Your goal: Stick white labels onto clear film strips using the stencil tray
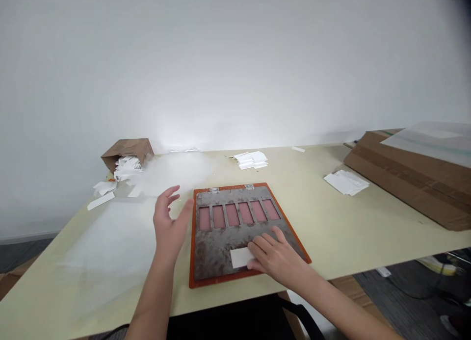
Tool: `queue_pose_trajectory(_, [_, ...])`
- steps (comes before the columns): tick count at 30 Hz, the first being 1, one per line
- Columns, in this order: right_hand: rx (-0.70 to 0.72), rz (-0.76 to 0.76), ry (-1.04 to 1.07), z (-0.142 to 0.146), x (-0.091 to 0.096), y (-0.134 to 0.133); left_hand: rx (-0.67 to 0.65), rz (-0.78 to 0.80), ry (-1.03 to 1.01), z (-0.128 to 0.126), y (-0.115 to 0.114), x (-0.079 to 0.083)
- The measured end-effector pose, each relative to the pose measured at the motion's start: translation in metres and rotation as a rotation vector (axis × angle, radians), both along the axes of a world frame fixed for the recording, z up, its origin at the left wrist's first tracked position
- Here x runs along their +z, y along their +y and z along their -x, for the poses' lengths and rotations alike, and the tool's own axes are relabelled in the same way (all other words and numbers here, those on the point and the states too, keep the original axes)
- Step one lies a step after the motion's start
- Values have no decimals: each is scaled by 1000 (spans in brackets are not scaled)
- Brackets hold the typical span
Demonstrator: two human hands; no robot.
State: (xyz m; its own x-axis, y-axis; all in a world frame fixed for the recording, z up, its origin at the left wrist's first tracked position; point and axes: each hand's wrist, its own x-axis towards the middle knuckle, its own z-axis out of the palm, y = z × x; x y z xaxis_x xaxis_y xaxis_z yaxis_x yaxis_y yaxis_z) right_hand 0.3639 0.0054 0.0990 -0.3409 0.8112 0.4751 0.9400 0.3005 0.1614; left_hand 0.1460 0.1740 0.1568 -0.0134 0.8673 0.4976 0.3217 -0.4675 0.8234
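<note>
The white card (241,257) lies on the near part of the rust-marked metal plate (221,251), which has an orange frame and six pink-backed windows. My right hand (277,258) is unclenched, its fingers (257,247) resting on the card's right end without gripping it. My left hand (171,224) is open, holds nothing and hangs just left of the plate. Beyond the plate to the left, a brown paper bag (127,151) lies on its side, white paper strips (128,167) spilling from its mouth onto the bench (312,232). Right of the plate sits a cardboard box (405,178) under a plastic sheet (427,141).
</note>
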Motion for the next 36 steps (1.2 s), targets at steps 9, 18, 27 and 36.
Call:
queue_pose_trajectory(9, [-207, 264, 94, -73, 28, 63, -13, -49, 177, -12, 70, -38])
queue_pose_trajectory(18, [-544, 299, -19, -161, 29, 213, -22, -101, 305, -16, 70, -64])
queue_pose_trajectory(27, [-355, 327, -242, -185, 14, 273, 26, -83, 202, -18, 78, -72])
queue_pose_trajectory(36, [-183, 210, -383, -197, -2, 282, 12, -64, 148, -19, 79, -74])
